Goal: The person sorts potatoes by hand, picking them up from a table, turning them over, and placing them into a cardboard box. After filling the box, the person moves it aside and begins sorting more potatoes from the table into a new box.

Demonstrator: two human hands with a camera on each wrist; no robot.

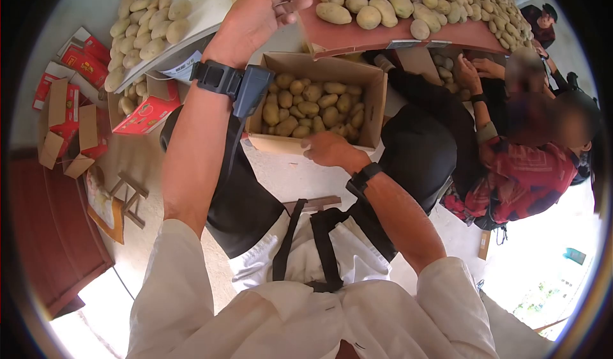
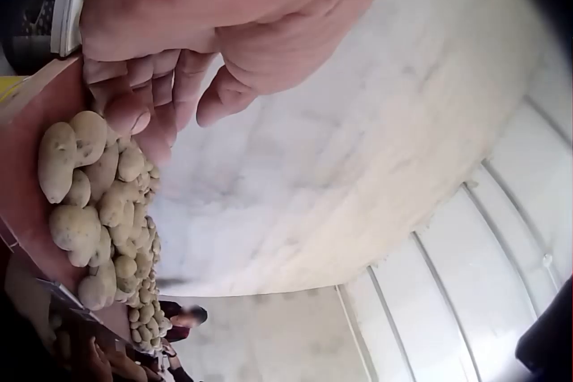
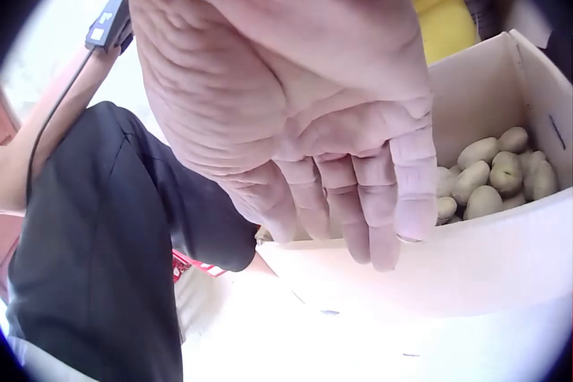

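Observation:
A cardboard box (image 1: 318, 145) full of potatoes (image 1: 313, 106) stands on the floor between the person's knees. At its near rim is the right hand (image 1: 335, 151); the right wrist view shows that palm (image 3: 295, 86) with the fingers extended and nothing held. The left hand (image 1: 255, 23) is raised beyond the box, near the heaped potatoes (image 1: 383, 4) on the red table (image 1: 357, 34). Its fingers bend loosely in the left wrist view, where the hand (image 2: 224, 24) overlaps the edge of the potato heap (image 2: 107, 194). No potato shows in its grasp.
More potatoes (image 1: 150, 27) cover a white table (image 1: 207, 4) at the left, with a red carton (image 1: 150, 113) below it. Several red cartons (image 1: 70, 103) and a small wooden stool (image 1: 131, 196) stand farther left. Other people (image 1: 523, 161) sit at the right beside another box (image 1: 418, 62).

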